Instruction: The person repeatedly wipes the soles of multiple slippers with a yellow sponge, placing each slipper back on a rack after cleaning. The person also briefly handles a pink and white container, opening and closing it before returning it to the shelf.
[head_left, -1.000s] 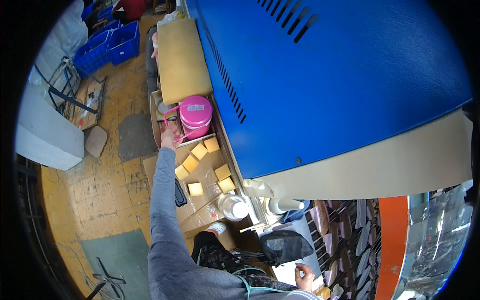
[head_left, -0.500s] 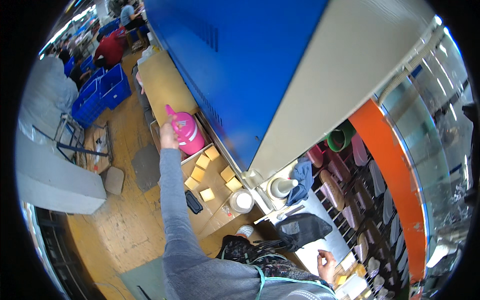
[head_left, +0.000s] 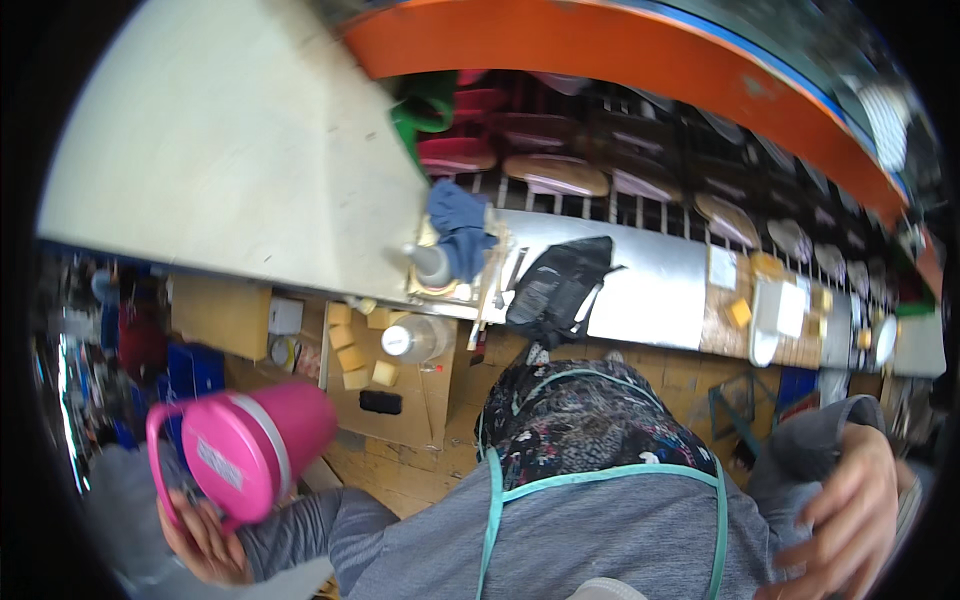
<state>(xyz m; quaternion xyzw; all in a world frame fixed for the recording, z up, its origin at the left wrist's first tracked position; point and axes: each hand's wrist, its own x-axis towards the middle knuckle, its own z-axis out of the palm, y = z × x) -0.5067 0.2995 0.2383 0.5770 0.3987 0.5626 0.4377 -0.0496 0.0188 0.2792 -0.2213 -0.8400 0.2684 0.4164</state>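
My left hand (head_left: pixel 205 545) is closed round the handle of a large pink jug (head_left: pixel 255 450) at the lower left. The jug is tilted onto its side, with a pale band round it. At the lower right my right hand (head_left: pixel 855 500) is raised with its fingers apart and nothing visible in it, slightly smeared by motion. Beyond the jug, yellow sponge blocks (head_left: pixel 352 358), a clear jar (head_left: pixel 418 338) with a white top and a black oblong case (head_left: pixel 380 402) lie on a brown cardboard surface (head_left: pixel 420 400).
A conveyor rack of shoes (head_left: pixel 555 175) runs under an orange bar (head_left: pixel 600 50) at the back. On the metal ledge (head_left: pixel 650 290) before it sit a black bag (head_left: pixel 560 290), a blue cloth (head_left: pixel 462 230) and a grey-white cone-shaped thing (head_left: pixel 430 265). Blue crates (head_left: pixel 195 370) stand far left.
The pink jug is off the box beside the sponges, brought back toward me in my left hand and tilted. My view has swung right; my right hand has come away from the ledge, its fingers spread.
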